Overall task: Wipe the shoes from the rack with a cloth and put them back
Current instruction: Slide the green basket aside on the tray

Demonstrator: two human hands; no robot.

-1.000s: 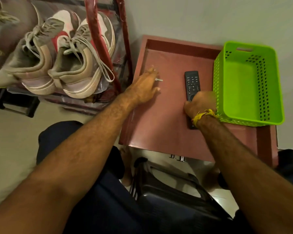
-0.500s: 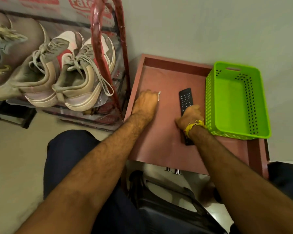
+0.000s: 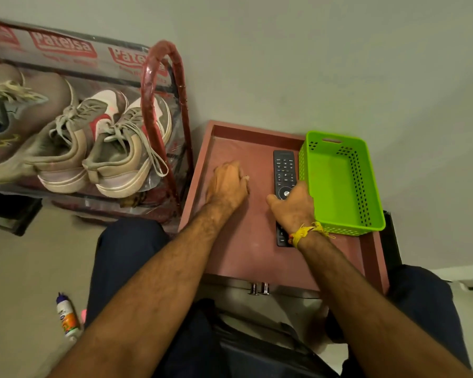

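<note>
Left hand point(image 3: 227, 184) curled (contents unclear) on red table point(image 3: 246, 249), right hand point(image 3: 292, 207) gripping remote point(image 3: 284, 170).

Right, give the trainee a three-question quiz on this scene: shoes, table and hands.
1. True or false: the grey sneakers sit on the shoe rack.
2. Which hand rests on the black remote?
A. left hand
B. right hand
C. neither
3. Fill in: the green basket on the red table holds ____.

Key: 1 true. 2 B; its fingers lie over the remote's lower half. 3 nothing; its floor shows bare.
</note>
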